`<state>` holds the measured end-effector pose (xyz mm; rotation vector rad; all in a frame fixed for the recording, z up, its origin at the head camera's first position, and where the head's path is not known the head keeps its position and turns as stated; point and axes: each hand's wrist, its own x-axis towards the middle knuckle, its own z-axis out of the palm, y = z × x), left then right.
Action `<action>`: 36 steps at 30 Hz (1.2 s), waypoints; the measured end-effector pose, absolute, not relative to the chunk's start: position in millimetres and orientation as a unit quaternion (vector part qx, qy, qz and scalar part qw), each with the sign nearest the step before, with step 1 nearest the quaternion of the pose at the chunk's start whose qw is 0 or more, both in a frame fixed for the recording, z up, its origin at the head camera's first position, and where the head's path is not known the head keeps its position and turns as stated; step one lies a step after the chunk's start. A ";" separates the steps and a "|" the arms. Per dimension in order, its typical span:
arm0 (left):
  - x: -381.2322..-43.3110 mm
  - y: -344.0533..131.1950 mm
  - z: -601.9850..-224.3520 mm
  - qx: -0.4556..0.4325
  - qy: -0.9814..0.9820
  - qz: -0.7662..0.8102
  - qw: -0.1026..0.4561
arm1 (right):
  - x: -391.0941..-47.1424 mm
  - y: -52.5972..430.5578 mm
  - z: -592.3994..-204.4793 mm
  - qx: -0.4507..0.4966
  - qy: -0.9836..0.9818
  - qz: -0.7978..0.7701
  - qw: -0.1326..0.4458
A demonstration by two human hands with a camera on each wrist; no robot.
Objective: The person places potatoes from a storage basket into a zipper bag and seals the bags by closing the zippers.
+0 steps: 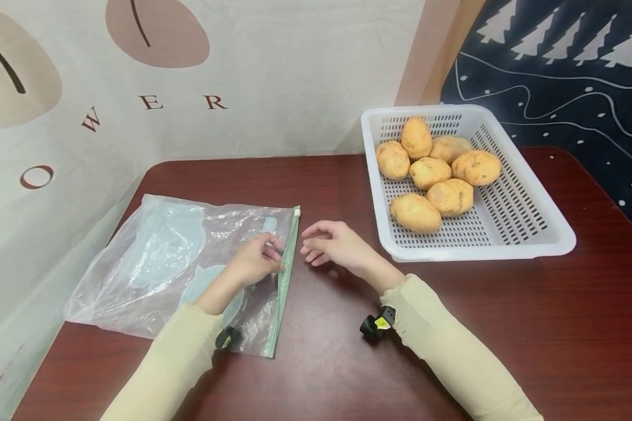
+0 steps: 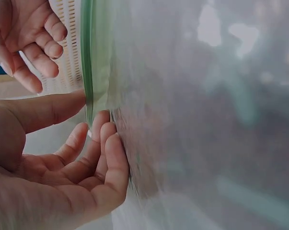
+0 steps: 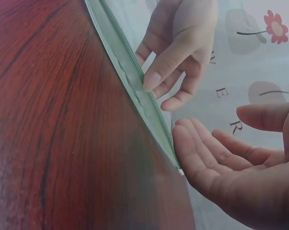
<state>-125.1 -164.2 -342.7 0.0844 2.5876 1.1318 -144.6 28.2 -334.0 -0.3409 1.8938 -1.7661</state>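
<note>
A large clear zip bag (image 1: 153, 304) with pale blue printed shapes lies flat on the table, its green zip strip (image 1: 288, 275) along the right side. My left hand (image 1: 255, 257) is over the bag beside that strip. In the left wrist view, the left thumb (image 2: 58, 109) touches the strip, while the loosely bent fingers rest near the film. My right hand (image 1: 339, 244) hovers just right of the strip, fingers loosely bent and holding nothing. A small white slider (image 3: 180, 171) sits at the strip's far end.
A white slotted plastic basket (image 1: 553, 240) with several potatoes (image 1: 415, 213) stands at the back right of the dark red wooden table (image 1: 453, 362). Behind the table hang a pale printed cloth (image 1: 295, 76) and a dark cloth with white trees (image 1: 558, 93).
</note>
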 end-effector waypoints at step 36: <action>-124.7 -169.0 -320.5 0.021 0.857 0.485 0.173 | -157.0 15.4 -344.6 -0.080 0.616 -0.708 0.338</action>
